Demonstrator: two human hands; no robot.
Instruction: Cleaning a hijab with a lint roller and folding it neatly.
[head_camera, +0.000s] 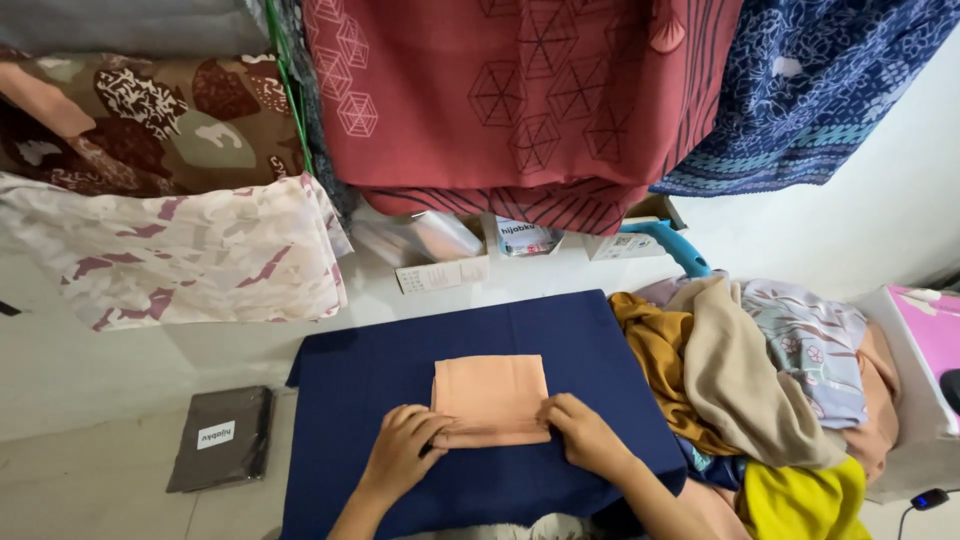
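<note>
Pressing both hands (495, 440) on folded peach cloth (491, 393).

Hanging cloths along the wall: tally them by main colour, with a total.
Red with web pattern: 1
Blue floral: 1
Brown camouflage: 1
Pale pink-and-white camouflage: 1
Grey: 1
Total: 5
</note>
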